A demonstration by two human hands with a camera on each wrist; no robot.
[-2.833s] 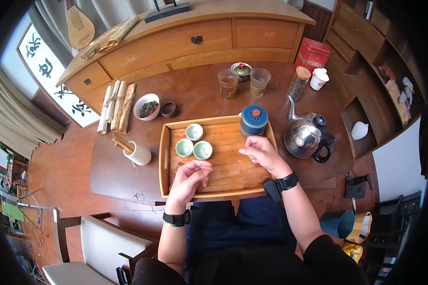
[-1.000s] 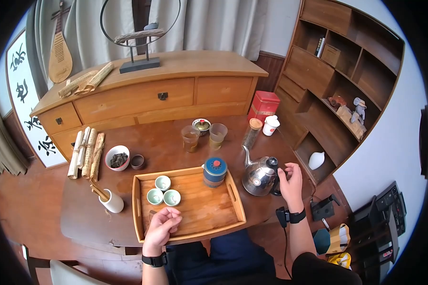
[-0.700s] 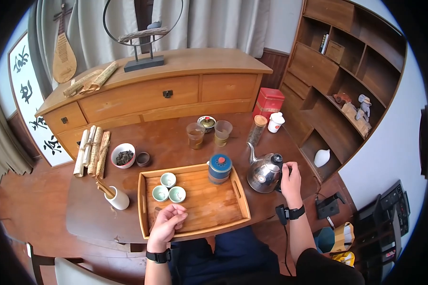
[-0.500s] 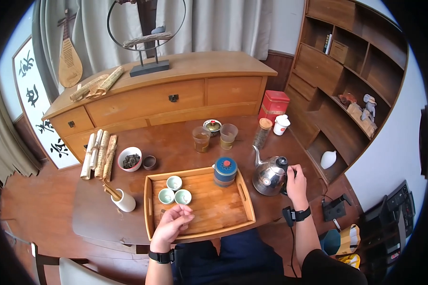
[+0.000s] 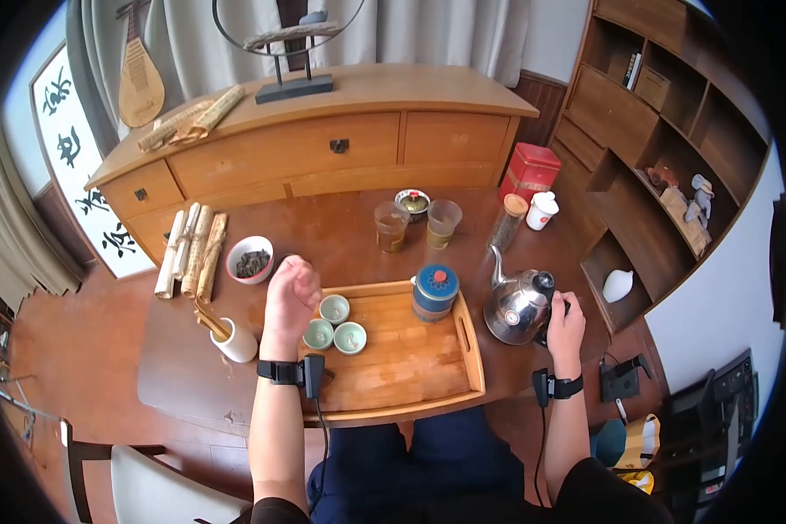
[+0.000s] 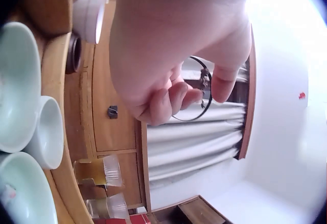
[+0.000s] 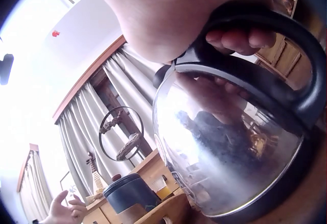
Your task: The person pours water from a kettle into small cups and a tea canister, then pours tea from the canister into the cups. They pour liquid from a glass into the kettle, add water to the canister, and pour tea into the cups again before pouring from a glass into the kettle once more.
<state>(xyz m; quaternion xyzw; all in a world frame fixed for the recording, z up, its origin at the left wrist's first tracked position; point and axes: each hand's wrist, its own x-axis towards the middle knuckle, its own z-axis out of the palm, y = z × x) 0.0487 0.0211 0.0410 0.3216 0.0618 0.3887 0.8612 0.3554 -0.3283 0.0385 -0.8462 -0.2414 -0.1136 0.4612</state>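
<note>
Hovering near the left end of an orange-brown rectangular wooden tray [image 5: 402, 375], the left hand [image 5: 293, 295] bends its fingers loosely, holding nothing, as the left wrist view confirms; beside it sit three round pale-green ceramic cups [image 5: 350, 338], likely fragile; farther right stands a blue cylindrical lidded vessel [image 5: 435, 295]; right of the tray, on the dark brown wooden counter [image 5: 192, 367], stands the shiny silver metal kettle [image 5: 513, 309], probably rigid, slick and heavy if filled; the right hand [image 5: 568, 330] grips its curved black handle [image 7: 314, 60], the best hold; only the right wrist view shows the fingertips [image 7: 259, 39] curled beneath.
</note>
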